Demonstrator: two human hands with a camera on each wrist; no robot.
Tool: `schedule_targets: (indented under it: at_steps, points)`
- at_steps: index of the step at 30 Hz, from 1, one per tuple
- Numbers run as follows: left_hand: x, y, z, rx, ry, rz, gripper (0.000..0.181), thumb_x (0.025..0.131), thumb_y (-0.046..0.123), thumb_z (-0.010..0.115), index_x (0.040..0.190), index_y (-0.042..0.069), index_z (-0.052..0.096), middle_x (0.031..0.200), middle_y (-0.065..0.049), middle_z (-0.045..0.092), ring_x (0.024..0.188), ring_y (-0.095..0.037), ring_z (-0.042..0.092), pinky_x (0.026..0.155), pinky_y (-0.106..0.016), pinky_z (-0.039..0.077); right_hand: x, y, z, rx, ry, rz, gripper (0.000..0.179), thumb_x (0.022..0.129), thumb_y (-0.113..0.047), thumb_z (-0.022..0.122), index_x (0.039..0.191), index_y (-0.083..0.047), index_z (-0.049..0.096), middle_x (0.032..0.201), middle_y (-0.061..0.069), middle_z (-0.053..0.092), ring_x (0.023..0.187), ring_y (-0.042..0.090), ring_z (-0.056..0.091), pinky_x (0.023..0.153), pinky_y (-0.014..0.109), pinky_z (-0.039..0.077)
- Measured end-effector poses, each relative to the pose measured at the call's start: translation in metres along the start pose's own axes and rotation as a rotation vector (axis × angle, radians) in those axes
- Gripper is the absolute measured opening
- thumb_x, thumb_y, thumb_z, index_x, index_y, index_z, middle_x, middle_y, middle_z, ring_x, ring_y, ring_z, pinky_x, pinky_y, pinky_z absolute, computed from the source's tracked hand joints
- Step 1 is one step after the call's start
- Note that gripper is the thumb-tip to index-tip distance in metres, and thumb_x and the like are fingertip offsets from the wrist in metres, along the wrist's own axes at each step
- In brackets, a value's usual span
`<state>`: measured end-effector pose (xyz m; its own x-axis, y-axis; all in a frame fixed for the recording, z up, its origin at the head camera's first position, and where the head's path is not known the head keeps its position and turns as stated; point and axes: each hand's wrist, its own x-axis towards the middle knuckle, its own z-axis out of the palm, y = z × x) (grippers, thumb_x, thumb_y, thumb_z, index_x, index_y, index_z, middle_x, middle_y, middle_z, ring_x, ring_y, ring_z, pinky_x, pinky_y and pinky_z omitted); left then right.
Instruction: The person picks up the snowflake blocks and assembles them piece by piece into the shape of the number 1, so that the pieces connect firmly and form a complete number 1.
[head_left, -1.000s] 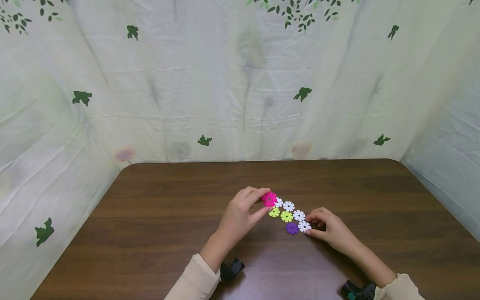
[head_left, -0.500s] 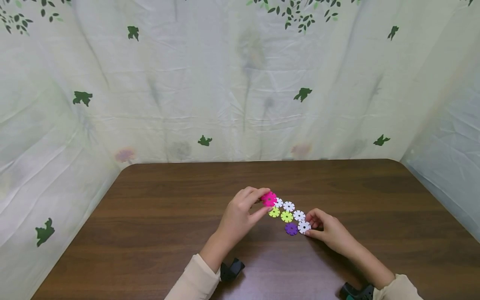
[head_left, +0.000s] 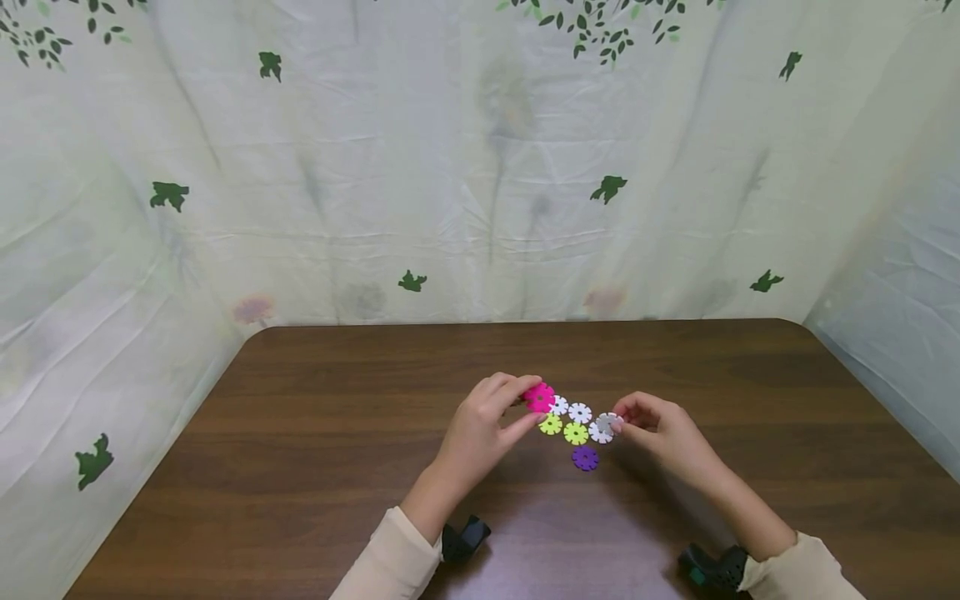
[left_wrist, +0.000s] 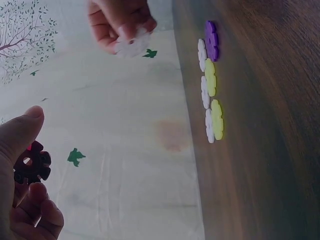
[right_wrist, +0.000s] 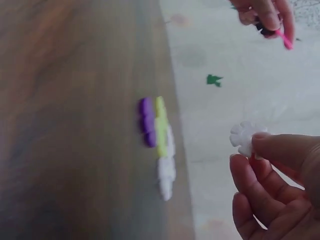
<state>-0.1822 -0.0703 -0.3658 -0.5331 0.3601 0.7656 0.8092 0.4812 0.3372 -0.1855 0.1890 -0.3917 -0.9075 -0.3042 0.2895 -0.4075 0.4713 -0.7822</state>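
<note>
My left hand point(head_left: 476, 425) pinches a pink notched disc point(head_left: 539, 397) between thumb and fingers. A dark notched disc point(left_wrist: 42, 167) shows with it in the left wrist view; whether the two are joined I cannot tell. Raised off the table, a white notched disc point(right_wrist: 243, 137) is pinched by my right hand point(head_left: 671, 437). In the head view it overlaps a white disc below. On the wood lie three white discs point(head_left: 579, 413), two yellow-green discs point(head_left: 576, 433) and a purple disc point(head_left: 585, 457), close together in staggered rows.
The brown wooden table point(head_left: 337, 433) reaches back to a pale curtain point(head_left: 450, 167) printed with green leaves. Black straps with devices sit at both wrists, the left one point(head_left: 465, 540) and the right one point(head_left: 712, 568) near the tabletop.
My right hand has lifted the white disc beside the purple one up from the table and moved it slightly away from me. The left hand stays in place with the pink disc.
</note>
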Motion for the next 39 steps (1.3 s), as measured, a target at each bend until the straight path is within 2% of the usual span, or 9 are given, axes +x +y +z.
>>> schedule_targets:
  at_steps: [4,12,17,22,29,33,39]
  points:
    - [0.0,0.001,0.0,0.008,0.005,0.009,0.037,0.071,0.011,0.076,0.105,0.004,0.063,0.09,-0.001,0.059,0.074,-0.012,0.051,0.065,-0.015,0.042,0.007,-0.01,-0.001,0.009,0.026,-0.049,0.01,0.081,-0.01,0.066,0.088,-0.007,0.06,0.078,0.001,0.059,0.069,0.013,0.055,0.061,0.025,0.047]
    - [-0.001,0.0,0.001,0.017,0.003,0.009,0.04,0.07,0.012,0.077,0.106,0.005,0.063,0.093,-0.001,0.064,0.072,-0.015,0.051,0.064,-0.017,0.041,0.017,-0.034,0.003,0.095,0.049,-0.106,0.011,0.081,-0.008,0.066,0.09,-0.006,0.061,0.083,0.003,0.06,0.073,0.022,0.059,0.059,0.028,0.049]
    - [-0.001,0.001,0.001,0.03,-0.017,-0.004,0.038,0.072,0.014,0.076,0.107,0.006,0.063,0.093,-0.001,0.065,0.071,-0.015,0.051,0.063,-0.017,0.041,0.018,-0.056,0.009,0.087,0.077,-0.211,0.013,0.078,0.003,0.065,0.089,-0.004,0.062,0.086,0.003,0.06,0.075,0.014,0.057,0.062,0.027,0.049]
    - [-0.001,0.001,0.002,0.051,-0.018,-0.001,0.037,0.073,0.016,0.075,0.106,0.007,0.064,0.091,0.001,0.064,0.07,-0.011,0.049,0.062,-0.017,0.04,0.019,-0.077,0.011,0.081,0.08,-0.3,0.014,0.075,0.011,0.064,0.085,0.002,0.062,0.084,0.008,0.059,0.075,0.014,0.055,0.063,0.027,0.049]
    - [-0.001,0.001,0.001,0.08,-0.028,0.006,0.037,0.073,0.018,0.076,0.106,0.007,0.064,0.089,0.002,0.065,0.071,-0.011,0.048,0.06,-0.018,0.039,0.021,-0.082,0.015,0.074,0.089,-0.39,0.017,0.074,0.014,0.064,0.084,0.001,0.063,0.083,0.009,0.059,0.074,0.015,0.055,0.062,0.023,0.047]
    - [-0.002,0.001,0.002,0.055,-0.069,-0.005,0.037,0.074,0.016,0.075,0.108,0.006,0.062,0.09,0.001,0.064,0.077,-0.013,0.051,0.065,-0.02,0.042,0.021,-0.081,0.018,0.057,0.12,-0.44,0.019,0.071,0.016,0.065,0.083,0.001,0.063,0.082,0.008,0.06,0.071,0.014,0.055,0.058,0.024,0.047]
    - [-0.002,0.003,0.004,-0.136,-0.23,-0.101,0.039,0.084,0.009,0.064,0.118,0.001,0.046,0.101,-0.004,0.053,0.083,-0.011,0.05,0.072,-0.022,0.046,0.023,-0.068,0.021,0.067,0.135,-0.507,0.024,0.068,0.018,0.066,0.083,0.0,0.065,0.081,0.008,0.061,0.072,0.014,0.056,0.055,0.022,0.045]
